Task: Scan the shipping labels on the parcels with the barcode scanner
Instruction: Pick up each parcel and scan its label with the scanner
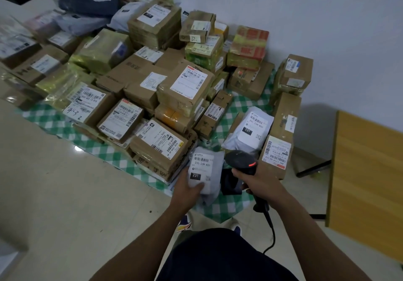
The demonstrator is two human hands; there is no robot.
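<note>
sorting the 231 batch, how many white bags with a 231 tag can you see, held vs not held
held 231 bag, in the left hand: 1
loose 231 bag, among the boxes: 1
total: 2

A small white soft parcel is held up at the near edge of the pile, its shipping label facing up, printed "231-239 K01" with a black "231" block. Just to its right is the black barcode scanner, head tilted toward the label, a red light glowing on top, its cord trailing nearer. Brown cardboard parcels with white labels are heaped beyond, across the far left
</note>
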